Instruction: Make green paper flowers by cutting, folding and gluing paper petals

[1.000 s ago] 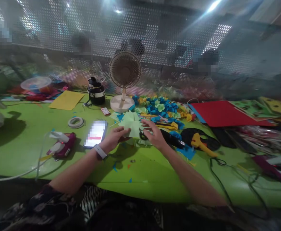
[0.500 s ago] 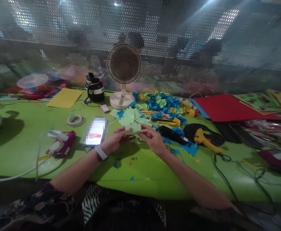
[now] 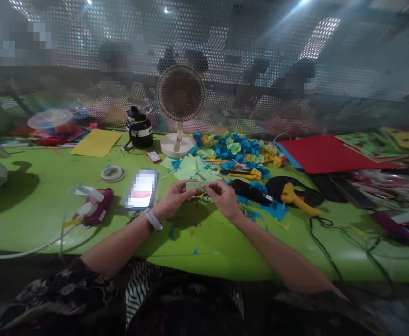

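Between my two hands is a small piece of pale green paper point(image 3: 194, 185), held above the table with its long side running from hand to hand. My left hand point(image 3: 173, 198) pinches its left end, and a watch with a light strap point(image 3: 153, 219) is on that wrist. The fingers of my right hand point(image 3: 224, 199) are closed on the other end. Just beyond the hands lies a stack of cut pale green paper point(image 3: 192, 167). Blue and green scraps are scattered around and under the hands.
Behind the stack stand a fan point(image 3: 181, 93) and a heap of blue, yellow and green paper pieces point(image 3: 237, 147). A phone point(image 3: 142, 190), a tape roll point(image 3: 112, 174) and a power strip point(image 3: 97, 207) lie left. A yellow glue gun point(image 3: 297, 198) and red sheets point(image 3: 344, 154) are on the right.
The green paper now shows as a narrower strip, folded or tilted, where its face looked taller before. Both hands stay on it, and the view has shifted slightly.
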`<action>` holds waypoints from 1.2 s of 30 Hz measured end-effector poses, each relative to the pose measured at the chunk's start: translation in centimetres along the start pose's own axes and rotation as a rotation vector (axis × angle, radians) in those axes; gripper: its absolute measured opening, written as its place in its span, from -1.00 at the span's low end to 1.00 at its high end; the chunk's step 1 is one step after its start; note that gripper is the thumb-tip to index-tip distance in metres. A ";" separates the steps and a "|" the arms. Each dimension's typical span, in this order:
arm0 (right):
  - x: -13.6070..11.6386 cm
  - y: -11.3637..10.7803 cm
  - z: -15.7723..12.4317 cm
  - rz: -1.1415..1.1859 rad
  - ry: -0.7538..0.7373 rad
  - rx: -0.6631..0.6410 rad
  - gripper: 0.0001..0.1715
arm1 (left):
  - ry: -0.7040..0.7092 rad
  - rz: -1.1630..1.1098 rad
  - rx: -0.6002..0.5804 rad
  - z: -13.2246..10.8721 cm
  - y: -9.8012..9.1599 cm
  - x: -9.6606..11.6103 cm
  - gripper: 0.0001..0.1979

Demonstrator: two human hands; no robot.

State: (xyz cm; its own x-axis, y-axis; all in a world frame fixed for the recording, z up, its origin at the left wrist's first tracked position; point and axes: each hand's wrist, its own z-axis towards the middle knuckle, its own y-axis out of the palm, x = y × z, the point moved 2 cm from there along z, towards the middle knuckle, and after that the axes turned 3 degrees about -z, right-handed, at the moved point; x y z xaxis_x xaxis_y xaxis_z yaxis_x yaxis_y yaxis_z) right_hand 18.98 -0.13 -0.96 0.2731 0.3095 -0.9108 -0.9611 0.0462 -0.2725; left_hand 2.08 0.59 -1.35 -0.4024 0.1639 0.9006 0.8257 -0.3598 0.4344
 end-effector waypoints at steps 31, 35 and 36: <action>-0.5 0.0 0.0 0.180 0.189 -0.019 -0.44 | -0.010 0.040 0.028 0.0 -0.2 -0.2 -0.67; -0.5 0.0 -0.2 0.071 0.144 -0.108 -0.50 | -0.003 0.051 0.017 0.0 -0.2 -0.3 -0.65; -0.4 0.0 -0.2 0.042 0.115 -0.107 -0.52 | -0.006 0.051 0.014 0.0 -0.2 -0.3 -0.65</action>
State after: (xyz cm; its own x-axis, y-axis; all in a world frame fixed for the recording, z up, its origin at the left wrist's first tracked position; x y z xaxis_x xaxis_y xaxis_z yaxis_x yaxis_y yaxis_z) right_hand 18.88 -0.47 -0.63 0.2421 0.1975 -0.9499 -0.9633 -0.0678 -0.2596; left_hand 2.03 0.63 -1.70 -0.3571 0.1512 0.9218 0.8506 -0.3551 0.3878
